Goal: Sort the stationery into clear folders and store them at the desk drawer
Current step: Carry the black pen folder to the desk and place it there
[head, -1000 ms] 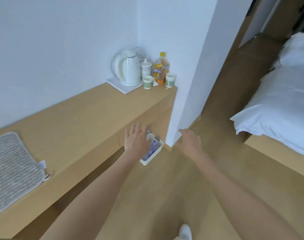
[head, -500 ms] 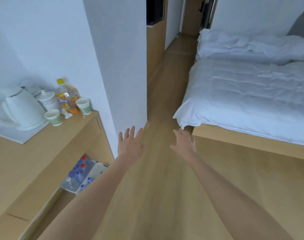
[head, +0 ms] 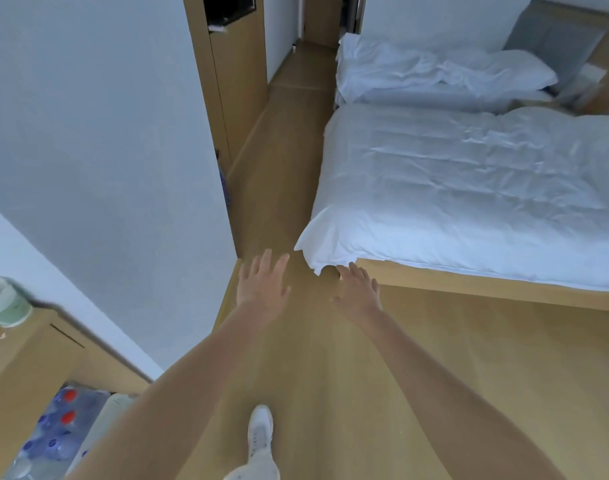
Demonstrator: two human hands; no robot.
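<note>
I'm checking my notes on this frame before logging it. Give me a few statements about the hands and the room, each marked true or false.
1. Both hands, left hand and right hand, hold nothing. True.
2. A clear folder lies on the bed. False: only white bedding shows there.
3. Water bottles sit under the desk. True.
4. The cup stands on the floor. False: it stands on the desk.
</note>
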